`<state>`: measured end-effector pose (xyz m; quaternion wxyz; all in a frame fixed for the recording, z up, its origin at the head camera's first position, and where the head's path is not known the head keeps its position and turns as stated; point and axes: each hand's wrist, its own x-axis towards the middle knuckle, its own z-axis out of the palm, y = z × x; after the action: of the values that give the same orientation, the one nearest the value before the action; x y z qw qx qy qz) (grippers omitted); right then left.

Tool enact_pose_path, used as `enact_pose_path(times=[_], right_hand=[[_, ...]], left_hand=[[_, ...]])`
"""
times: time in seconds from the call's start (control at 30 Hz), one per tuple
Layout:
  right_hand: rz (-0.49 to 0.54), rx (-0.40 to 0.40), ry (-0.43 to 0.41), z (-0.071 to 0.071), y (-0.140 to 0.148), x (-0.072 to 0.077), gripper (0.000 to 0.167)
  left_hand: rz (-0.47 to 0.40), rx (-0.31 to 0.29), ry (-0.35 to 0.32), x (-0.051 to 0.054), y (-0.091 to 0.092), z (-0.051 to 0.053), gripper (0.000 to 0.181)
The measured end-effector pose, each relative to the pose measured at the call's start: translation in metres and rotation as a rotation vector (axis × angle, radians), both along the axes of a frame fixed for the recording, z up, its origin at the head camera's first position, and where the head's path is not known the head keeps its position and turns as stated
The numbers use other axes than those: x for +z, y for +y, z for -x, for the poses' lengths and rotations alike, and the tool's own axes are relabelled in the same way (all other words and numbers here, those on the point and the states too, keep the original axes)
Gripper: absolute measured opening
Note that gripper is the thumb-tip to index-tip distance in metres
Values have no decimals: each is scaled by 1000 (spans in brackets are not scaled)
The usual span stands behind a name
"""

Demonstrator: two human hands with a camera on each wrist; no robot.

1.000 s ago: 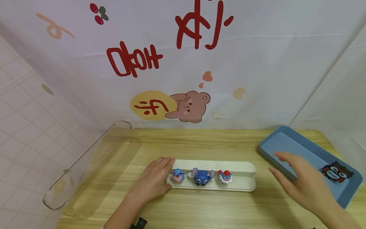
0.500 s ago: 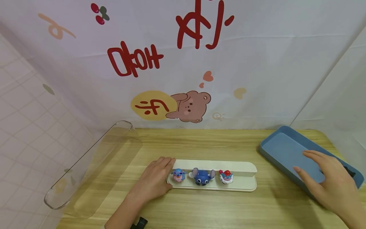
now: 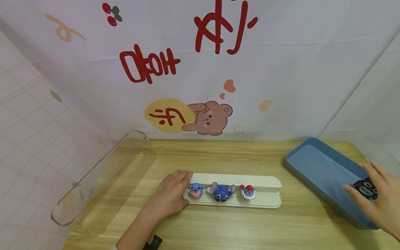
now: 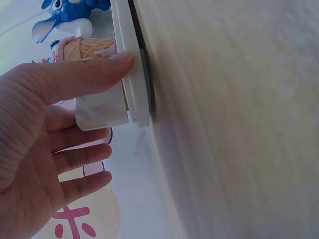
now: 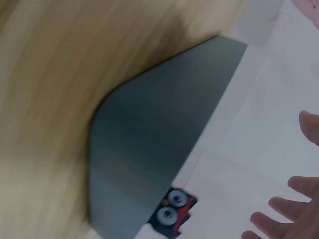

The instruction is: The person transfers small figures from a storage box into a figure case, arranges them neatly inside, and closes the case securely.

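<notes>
Owl piece point(image 3: 363, 188) lies inside the blue tray point(image 3: 325, 170) at the right of the table point(image 3: 231, 227); the head view shows the pale label on its front, while the right wrist view catches just its ringed eyes and red trim above the tray's wall. The right hand point(image 3: 382, 201) has its thumb and fingers spread well apart and holds nothing; from the head it overlaps the owl, but the right wrist view shows a gap between them. Farther left, the cream stand point(image 3: 265, 198) sits with its end between the left hand's point(image 3: 173, 192) thumb and fingers. The left wrist view alone reveals the thumb pressing the base's front edge, and the waffle-cone texture on the sunglasses figure point(image 3: 196, 190). Only the head view gives the whole row: that figure, a big-eared blue figure point(image 3: 222, 193) and a red-topped white figure point(image 3: 248, 193). It alone, too, shows the clear cover point(image 3: 106, 182) at far left, before a bear-printed backdrop point(image 3: 297, 90).
</notes>
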<state>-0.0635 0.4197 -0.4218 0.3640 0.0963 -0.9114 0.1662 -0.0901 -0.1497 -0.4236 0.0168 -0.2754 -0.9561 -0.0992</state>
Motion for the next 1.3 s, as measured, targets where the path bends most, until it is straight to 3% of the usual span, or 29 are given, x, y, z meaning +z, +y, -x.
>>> enact_pose_path(times=[0.37,0.67,0.97,1.2,1.3], right_hand=[[54,-72,-29,3,24,-22,127],[-19,-84,27,7,38,-38,127],[101,-101,-116,2,46,-53,122],[88,-7,-36,9,51,-54,120],[53,-21,-22,10,53,-55,118]], left_hand=[[-8,-7,25,-2,0,1,94],[-6,2,14,-2,0,0,94],[-6,-1,7,-4,0,0,94],[-1,-2,14,-4,0,-1,94],[4,0,12,-4,0,-1,93]])
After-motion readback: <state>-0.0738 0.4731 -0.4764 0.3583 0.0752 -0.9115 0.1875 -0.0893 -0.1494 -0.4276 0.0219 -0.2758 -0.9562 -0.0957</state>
